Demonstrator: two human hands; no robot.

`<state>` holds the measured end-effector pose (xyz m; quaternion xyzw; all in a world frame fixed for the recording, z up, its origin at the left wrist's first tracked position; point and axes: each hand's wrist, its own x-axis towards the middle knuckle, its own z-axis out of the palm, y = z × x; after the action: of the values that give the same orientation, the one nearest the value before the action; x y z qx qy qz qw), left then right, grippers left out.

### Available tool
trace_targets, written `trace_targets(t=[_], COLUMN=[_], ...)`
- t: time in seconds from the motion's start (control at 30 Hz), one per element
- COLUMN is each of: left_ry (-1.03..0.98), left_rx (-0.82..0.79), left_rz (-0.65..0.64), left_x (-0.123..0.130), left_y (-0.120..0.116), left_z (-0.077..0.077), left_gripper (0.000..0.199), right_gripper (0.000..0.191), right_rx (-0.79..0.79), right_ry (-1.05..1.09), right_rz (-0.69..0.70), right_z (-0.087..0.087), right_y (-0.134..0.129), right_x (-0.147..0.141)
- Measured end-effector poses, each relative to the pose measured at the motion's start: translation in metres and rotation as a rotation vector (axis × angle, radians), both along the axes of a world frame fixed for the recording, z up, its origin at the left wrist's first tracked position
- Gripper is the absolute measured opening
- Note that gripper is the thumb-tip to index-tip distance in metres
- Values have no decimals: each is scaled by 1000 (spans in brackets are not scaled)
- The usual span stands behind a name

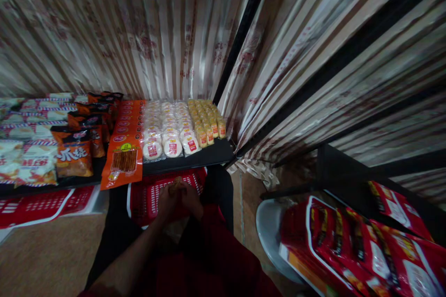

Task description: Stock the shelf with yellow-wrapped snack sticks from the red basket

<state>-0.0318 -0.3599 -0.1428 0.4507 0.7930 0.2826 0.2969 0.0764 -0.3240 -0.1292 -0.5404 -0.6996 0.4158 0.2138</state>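
Centrally, the left hand (166, 203) and the right hand (191, 198) meet in front of the wearer, fingers closed together around a small golden-brown item (176, 185). It sits at the fingertips, between the two hands and showing just above them; the dim light hides its exact shape and any label. From this view, both hands appear over a red plastic basket with slotted walls and a pale rim (149, 190), set between the wearer's dark-trousered legs.

Just beyond the hands runs the front edge of a black shelf (181, 162). Nearest to them on it are rows of round white snacks in clear wrappers (172, 147), with rows of small yellow wrapped snacks (210, 134) directly to their right. A long flat orange packet (124, 148) lies left of the white snacks, its lower end reaching over the shelf edge. Farther left stand orange-and-black bags (74, 155) and white bags with striped tops (37, 160). Well apart, at lower right, red packets (362, 246) fill another basket.
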Motion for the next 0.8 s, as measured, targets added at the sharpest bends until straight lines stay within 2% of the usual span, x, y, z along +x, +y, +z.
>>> trace_targets(t=[0.17, 0.4, 0.6, 0.8], left_ry=[-97, -213, -248, -266], left_rx=[66, 131, 121, 134], left_rz=[34, -14, -11, -12], left_x=[-2, -4, -5, -4], left_y=[1, 0, 3, 7], left_z=[9, 28, 36, 47], left_gripper=[23, 26, 25, 30], right_gripper=[37, 34, 31, 34], right_rx=[93, 218, 211, 221], right_ry=[33, -97, -121, -143], right_rz=[18, 76, 143, 175], right_z=[12, 31, 46, 49], right_y=[2, 5, 10, 14], right_x=[2, 10, 18, 25])
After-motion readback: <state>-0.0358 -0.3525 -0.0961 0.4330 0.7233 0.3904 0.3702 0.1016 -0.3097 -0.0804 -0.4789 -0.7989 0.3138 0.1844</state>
